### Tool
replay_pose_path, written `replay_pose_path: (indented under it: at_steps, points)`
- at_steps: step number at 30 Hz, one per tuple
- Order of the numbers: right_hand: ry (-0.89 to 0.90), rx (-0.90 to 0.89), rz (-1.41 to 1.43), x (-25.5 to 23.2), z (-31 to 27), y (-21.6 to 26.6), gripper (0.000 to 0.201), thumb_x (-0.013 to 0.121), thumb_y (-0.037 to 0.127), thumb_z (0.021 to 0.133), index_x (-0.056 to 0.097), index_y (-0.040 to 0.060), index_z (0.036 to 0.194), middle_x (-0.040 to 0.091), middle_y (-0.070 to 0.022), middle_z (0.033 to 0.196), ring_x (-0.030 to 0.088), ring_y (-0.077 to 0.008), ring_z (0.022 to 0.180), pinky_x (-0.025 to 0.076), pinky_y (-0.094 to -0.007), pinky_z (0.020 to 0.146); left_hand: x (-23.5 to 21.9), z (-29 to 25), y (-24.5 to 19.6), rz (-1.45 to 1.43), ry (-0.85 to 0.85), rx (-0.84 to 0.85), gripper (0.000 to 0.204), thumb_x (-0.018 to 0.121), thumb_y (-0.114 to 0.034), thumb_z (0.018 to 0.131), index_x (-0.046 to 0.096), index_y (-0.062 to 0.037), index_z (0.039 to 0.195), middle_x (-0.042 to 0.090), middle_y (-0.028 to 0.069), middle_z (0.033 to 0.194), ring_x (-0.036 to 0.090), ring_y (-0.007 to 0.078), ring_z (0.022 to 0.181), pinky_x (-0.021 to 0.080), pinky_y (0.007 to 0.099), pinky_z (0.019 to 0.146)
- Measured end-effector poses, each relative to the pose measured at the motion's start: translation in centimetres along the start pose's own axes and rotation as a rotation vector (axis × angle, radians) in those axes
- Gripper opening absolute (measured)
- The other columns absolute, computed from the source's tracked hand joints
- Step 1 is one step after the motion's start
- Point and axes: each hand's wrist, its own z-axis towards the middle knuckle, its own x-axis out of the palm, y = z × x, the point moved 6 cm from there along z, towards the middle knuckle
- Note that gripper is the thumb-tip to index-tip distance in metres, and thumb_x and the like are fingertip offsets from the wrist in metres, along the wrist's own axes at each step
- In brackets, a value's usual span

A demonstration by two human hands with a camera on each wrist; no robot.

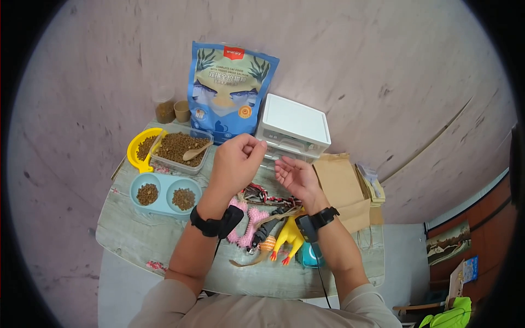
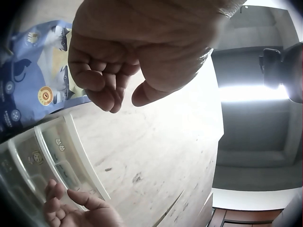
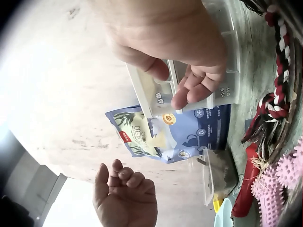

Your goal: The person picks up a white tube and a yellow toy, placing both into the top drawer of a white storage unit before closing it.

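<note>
My left hand is raised in front of the blue cat food bag, its fingers loosely bent and nothing between them. To its right, my right hand hovers before the small white drawer unit, palm turned inward with relaxed fingers. The right wrist view shows bare space between the right thumb and fingers, which overlap the clear drawers. Below the hands lie pet toys: a pink spiky toy, a yellow rubber chicken and a braided rope.
At the left are a clear tub of kibble with a wooden spoon, a yellow bowl and a blue double bowl holding kibble. A jar and paper cup stand behind. Brown paper bags lie right.
</note>
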Motion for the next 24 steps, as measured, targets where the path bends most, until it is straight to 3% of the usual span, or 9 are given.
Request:
replay_pose_path:
  at_steps: [6, 8, 11, 24]
  points:
    - [0.046, 0.011, 0.082, -0.1, 0.3, -0.4, 0.018, 0.057, 0.012, 0.088, 0.056, 0.0017, 0.103, 0.063, -0.0111, 0.088, 0.061, -0.0214, 0.078, 0.051, -0.0327, 0.073, 0.1, -0.2, -0.5, 0.076, -0.019, 0.007, 0.024, 0.065, -0.021, 0.084, 0.065, 0.0029, 0.083, 0.064, 0.0097, 0.064, 0.058, 0.0108, 0.055, 0.045, 0.0262, 0.051]
    - [0.043, -0.023, 0.105, -0.2, 0.0, -0.8, 0.024, 0.057, 0.009, 0.085, 0.050, 0.0074, 0.108, 0.062, -0.0136, 0.088, 0.061, -0.0261, 0.080, 0.051, -0.0372, 0.073, 0.0, -0.3, -0.7, 0.107, -0.013, 0.001, 0.024, 0.065, -0.021, 0.084, 0.065, 0.0027, 0.083, 0.064, 0.0104, 0.063, 0.059, 0.0119, 0.054, 0.045, 0.0271, 0.051]
    - [0.032, -0.019, 0.102, -0.2, -0.4, -1.3, 0.030, 0.056, 0.007, 0.084, 0.047, 0.0094, 0.113, 0.062, -0.0131, 0.087, 0.061, -0.0268, 0.080, 0.051, -0.0379, 0.072, -0.2, -0.1, -0.6, 0.153, -0.013, -0.001, 0.024, 0.065, -0.022, 0.084, 0.065, 0.0023, 0.083, 0.064, 0.0111, 0.063, 0.060, 0.0138, 0.054, 0.046, 0.0283, 0.052]
    - [0.042, 0.047, 0.101, -0.1, -2.5, -2.2, 0.027, 0.055, 0.006, 0.085, 0.047, 0.0089, 0.111, 0.063, -0.0121, 0.084, 0.061, -0.0243, 0.074, 0.051, -0.0360, 0.070, -0.1, -0.2, -0.9, 0.201, -0.005, 0.006, 0.024, 0.064, -0.022, 0.083, 0.065, 0.0026, 0.082, 0.065, 0.0118, 0.063, 0.062, 0.0163, 0.055, 0.046, 0.0285, 0.053]
